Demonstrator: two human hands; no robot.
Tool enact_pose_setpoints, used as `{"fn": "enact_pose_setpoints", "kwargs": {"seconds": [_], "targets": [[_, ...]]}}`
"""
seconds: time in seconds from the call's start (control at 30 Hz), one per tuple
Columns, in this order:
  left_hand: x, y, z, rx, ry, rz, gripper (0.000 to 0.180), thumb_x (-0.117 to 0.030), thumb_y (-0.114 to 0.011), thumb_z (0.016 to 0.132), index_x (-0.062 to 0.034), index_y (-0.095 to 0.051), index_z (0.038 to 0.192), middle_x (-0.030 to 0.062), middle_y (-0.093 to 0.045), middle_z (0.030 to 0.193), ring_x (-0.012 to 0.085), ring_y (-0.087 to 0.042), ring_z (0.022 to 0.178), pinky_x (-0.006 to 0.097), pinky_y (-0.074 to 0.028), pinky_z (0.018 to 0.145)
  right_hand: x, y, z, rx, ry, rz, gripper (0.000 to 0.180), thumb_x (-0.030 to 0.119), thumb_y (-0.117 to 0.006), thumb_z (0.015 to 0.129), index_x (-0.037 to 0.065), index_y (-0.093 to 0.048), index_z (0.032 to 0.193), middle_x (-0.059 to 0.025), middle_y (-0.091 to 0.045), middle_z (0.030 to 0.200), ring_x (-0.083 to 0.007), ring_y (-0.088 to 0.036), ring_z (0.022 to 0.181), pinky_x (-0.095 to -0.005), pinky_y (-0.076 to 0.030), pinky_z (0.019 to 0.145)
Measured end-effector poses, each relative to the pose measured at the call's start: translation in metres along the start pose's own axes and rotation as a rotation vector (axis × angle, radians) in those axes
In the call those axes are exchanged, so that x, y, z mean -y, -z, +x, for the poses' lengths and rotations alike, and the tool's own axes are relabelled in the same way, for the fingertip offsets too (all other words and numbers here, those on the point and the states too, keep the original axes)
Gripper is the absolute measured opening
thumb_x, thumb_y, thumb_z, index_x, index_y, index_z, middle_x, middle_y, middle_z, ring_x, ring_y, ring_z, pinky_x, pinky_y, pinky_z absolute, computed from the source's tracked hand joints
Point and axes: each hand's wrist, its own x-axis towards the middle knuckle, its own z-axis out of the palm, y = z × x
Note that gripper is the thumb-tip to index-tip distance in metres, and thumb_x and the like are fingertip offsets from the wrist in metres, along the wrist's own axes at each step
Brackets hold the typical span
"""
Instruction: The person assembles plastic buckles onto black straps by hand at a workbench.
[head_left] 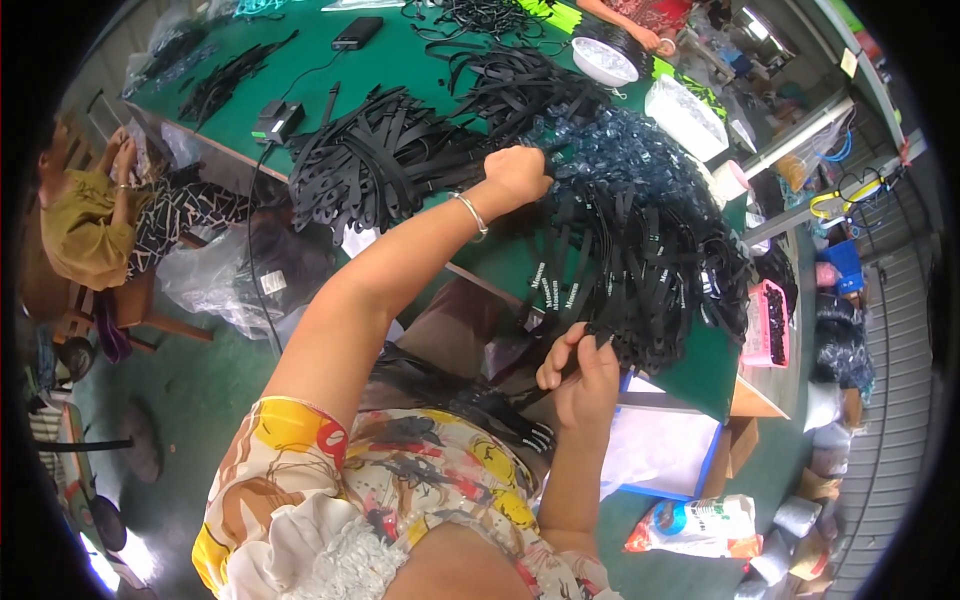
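Reaching across the table, my left hand [517, 175] is closed in a fist at the near side of a heap of small clear bluish plastic pieces [635, 150]. Whatever it grips is hidden by the fingers. Close to my body, my right hand [582, 378] pinches a black strap [600, 334] between thumb and fingers. Many black straps with white printing [630, 260] lie fanned along the table's near edge, just beyond the right hand. More black straps [470, 400] are draped over my lap.
A big pile of black straps [385, 160] covers the green table [240, 80] to the left. A white bowl [604, 62], a white tub [685, 118] and a pink basket [768, 322] stand right. Another person [90, 230] sits left; a co-worker's hand [650, 42] shows at the far side.
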Motion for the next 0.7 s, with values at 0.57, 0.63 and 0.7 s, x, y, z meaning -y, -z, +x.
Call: {"fn": "enact_pose_setpoints", "kwargs": {"seconds": [0.57,0.63,0.7], "targets": [[-0.006,0.028,-0.16,0.601,0.125,-1.796,0.022,-0.02,-0.051,0.082,-0.0072,-0.046,0.099,0.0033,-0.046,0.068,0.0108,-0.041,0.054,0.021,-0.033,0.049,-0.016,0.014,0.003,-0.157,0.079,-0.107,0.031,0.012,-0.048,0.091,-0.005,-0.049,0.117,-0.0025,-0.048,0.08,-0.0094,-0.041,0.064,-0.0219,-0.033,0.057],[-0.008,0.026,-0.182,0.68,0.173,-1.826,0.025,-0.03,-0.051,0.086,-0.0076,-0.047,0.096,0.0015,-0.043,0.066,0.0087,-0.035,0.053,0.02,-0.028,0.048,-0.021,0.013,0.001,-0.161,0.126,-0.163,0.031,0.01,-0.051,0.089,-0.006,-0.049,0.115,-0.0037,-0.048,0.078,-0.0093,-0.041,0.062,-0.0209,-0.034,0.055],[-0.011,0.026,-0.198,0.698,0.207,-1.822,0.035,-0.043,-0.049,0.089,-0.0073,-0.048,0.091,-0.0003,-0.041,0.065,0.0063,-0.029,0.051,0.019,-0.024,0.046,-0.023,0.012,-0.002,-0.153,0.147,-0.325,0.03,0.01,-0.053,0.087,-0.006,-0.051,0.114,-0.0031,-0.048,0.077,-0.0089,-0.041,0.06,-0.0209,-0.034,0.055]]}}
